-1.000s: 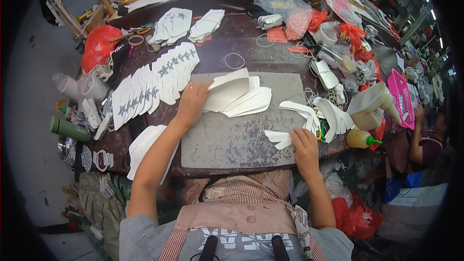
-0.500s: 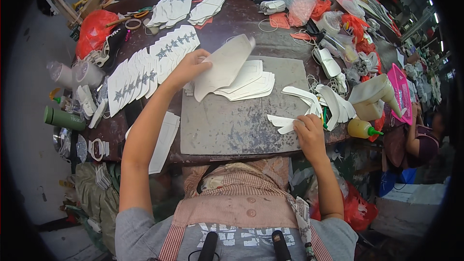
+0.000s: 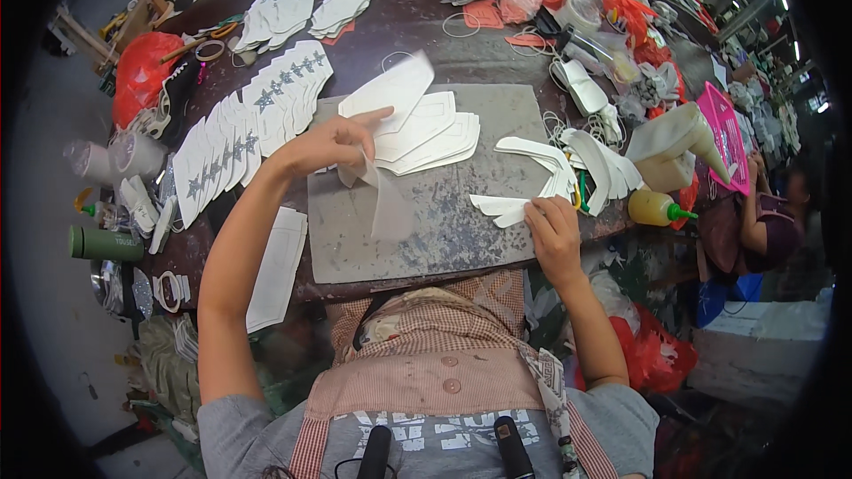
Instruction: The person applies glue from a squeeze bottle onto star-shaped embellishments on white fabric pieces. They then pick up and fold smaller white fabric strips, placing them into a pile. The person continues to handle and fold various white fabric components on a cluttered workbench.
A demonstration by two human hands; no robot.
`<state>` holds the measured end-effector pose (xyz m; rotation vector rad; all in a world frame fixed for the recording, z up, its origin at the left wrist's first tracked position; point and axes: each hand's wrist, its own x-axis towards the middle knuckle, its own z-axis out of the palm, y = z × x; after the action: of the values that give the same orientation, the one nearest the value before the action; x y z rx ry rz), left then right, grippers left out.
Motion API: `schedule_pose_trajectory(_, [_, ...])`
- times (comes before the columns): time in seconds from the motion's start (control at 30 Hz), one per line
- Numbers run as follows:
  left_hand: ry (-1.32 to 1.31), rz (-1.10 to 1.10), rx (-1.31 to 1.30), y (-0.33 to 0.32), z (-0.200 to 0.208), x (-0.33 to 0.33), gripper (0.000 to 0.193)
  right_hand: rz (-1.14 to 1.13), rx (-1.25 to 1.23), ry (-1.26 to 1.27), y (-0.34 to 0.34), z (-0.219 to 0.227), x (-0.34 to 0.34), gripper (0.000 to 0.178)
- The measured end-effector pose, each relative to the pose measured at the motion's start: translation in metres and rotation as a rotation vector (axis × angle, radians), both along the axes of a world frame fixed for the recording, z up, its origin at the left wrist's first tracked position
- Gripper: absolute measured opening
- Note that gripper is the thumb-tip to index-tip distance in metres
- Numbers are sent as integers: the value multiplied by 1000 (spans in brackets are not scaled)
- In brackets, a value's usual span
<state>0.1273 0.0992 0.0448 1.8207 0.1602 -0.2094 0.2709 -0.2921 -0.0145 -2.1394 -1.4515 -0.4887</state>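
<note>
My left hand is closed on a thin white cut panel that hangs below its fingers, smeared by motion. Just above those fingers another white panel lies tilted, its far tip blurred; I cannot tell whether the hand holds it too. Beneath is a fanned stack of white panels on the grey work board. My right hand has its fingers pressed together on the ends of narrow white strips, at the board's right side. More curved white strips are heaped beyond that hand.
Rows of white panels with glittery stars overlap at left. A green flask stands at the left edge. On the right are a yellow glue bottle, a cloudy plastic jug and a pink basket. Another person sits far right.
My left hand has drawn nearer to me, and a white panel now swings down below it. My right hand stays at the strips. The whole view has shifted a little.
</note>
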Motion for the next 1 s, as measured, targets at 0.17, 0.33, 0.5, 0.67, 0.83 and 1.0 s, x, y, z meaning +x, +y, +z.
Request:
schedule_pose_trajectory(0.17, [-237,343,-273,6,13,-22,14,78,-6,-74,2,1,6,31])
schedule_pose_trajectory(0.33, [-120,163,-46,-43,74,-68,25,205,-89,-92,-1,8,11,39])
schedule_pose_trajectory(0.5, [-75,102,660,-83,-13,-86,32,149,-74,25,7,5,8,38])
schedule_pose_trajectory(0.67, [-455,420,894,-123,-27,-97,40,162,-110,-8,8,7,11,31])
schedule_pose_trajectory(0.83, [-537,523,944,-159,-25,-124,40,200,-6,-114,8,4,8,29])
schedule_pose_trajectory(1.0, [-408,593,950,-169,-58,-165,40,204,-146,116,2,20,12,23])
